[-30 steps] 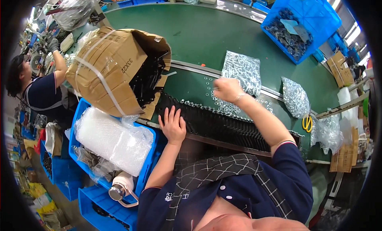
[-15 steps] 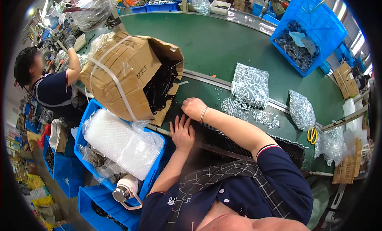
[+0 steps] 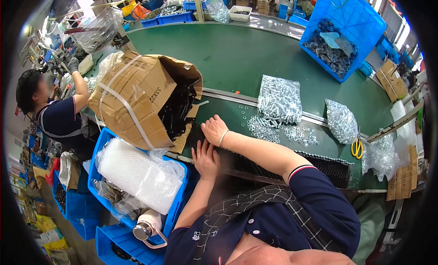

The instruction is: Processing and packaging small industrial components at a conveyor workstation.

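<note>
My right hand (image 3: 214, 131) rests at the near table edge, fingers curled down over something dark that I cannot make out. Just below it, my left hand (image 3: 206, 162) has its fingers stretched and spread, the tips close to the right hand. Left of both hands a cardboard box (image 3: 132, 98) lies tipped on its side, its mouth toward me, full of long black parts (image 3: 180, 107). To the right, partly hidden under my right forearm, a row of black parts (image 3: 331, 169) lines the table edge, with shiny bits along its top.
Beyond my forearm lie a clear bag of screws (image 3: 279, 100), loose washers (image 3: 301, 135), another bag (image 3: 341, 122) and yellow scissors (image 3: 357, 148). A tilted blue crate (image 3: 342, 46) stands far right. At left are a blue bin with bubble wrap (image 3: 141, 171), a bottle (image 3: 147, 225) and a co-worker (image 3: 57, 107).
The whole view has shifted slightly. My right fingers look a little more extended over the dark spot; both hands otherwise stay beside the box mouth.
</note>
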`<move>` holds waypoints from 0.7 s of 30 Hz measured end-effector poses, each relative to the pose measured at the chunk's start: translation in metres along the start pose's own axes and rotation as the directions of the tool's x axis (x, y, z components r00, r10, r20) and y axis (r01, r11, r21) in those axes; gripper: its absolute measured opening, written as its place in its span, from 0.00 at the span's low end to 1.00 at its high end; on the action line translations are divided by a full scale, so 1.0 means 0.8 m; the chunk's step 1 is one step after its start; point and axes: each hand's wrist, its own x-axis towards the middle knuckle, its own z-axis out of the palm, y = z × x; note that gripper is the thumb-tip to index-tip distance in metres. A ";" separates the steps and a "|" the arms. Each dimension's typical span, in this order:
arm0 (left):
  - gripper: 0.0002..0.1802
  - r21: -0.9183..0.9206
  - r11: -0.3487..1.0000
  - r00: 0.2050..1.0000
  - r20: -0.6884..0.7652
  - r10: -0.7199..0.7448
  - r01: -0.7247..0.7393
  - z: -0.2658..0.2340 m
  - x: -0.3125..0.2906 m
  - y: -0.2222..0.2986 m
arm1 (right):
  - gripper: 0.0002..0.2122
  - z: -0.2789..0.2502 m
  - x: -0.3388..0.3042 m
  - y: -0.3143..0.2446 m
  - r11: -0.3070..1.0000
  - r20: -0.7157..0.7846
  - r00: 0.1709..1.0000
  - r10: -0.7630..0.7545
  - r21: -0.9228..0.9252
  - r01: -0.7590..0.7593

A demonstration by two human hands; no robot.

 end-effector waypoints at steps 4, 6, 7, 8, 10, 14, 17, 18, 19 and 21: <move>0.20 -0.008 1.000 1.000 0.024 0.017 -0.017 0.006 0.000 -0.001 | 0.08 -0.008 0.001 0.008 0.999 0.297 0.954 0.041 -0.044 -0.029; 0.20 0.003 0.999 0.999 0.037 0.033 -0.034 0.012 -0.001 -0.007 | 0.07 0.007 0.000 0.007 0.995 0.011 0.995 0.096 0.033 -0.096; 0.20 -0.019 0.998 0.996 0.065 0.055 -0.054 0.011 -0.003 -0.005 | 0.08 0.011 0.003 0.003 0.992 0.034 0.994 0.107 0.069 -0.109; 0.20 -0.014 0.999 0.997 0.063 0.042 -0.041 0.008 -0.005 -0.005 | 0.08 0.014 0.006 0.000 0.987 0.056 0.991 0.119 0.105 -0.124; 0.20 0.011 1.000 0.999 0.040 0.010 -0.010 0.007 0.000 -0.004 | 0.08 0.004 0.018 0.001 0.993 0.194 0.977 0.091 0.054 -0.103; 0.20 0.024 1.000 1.000 0.021 0.016 -0.017 0.007 -0.003 -0.006 | 0.09 0.001 0.010 -0.001 0.997 0.234 0.970 0.062 0.039 -0.073; 0.19 0.022 0.999 0.999 0.041 0.026 -0.027 0.017 -0.003 -0.008 | 0.10 0.001 0.003 -0.002 0.993 0.184 0.980 0.077 0.072 -0.091; 0.19 0.023 0.999 0.999 0.048 0.024 -0.026 0.016 -0.004 -0.008 | 0.10 -0.001 0.000 -0.001 0.990 0.182 0.978 0.099 0.082 -0.115; 0.19 0.049 0.999 0.999 0.038 -0.002 0.000 0.014 -0.003 -0.006 | 0.10 0.002 0.000 0.003 0.992 0.174 0.980 0.091 0.068 -0.104; 0.19 -0.002 0.999 0.999 0.024 0.035 -0.035 0.012 0.004 0.002 | 0.09 0.005 0.005 0.011 0.996 0.160 0.986 0.049 0.065 -0.060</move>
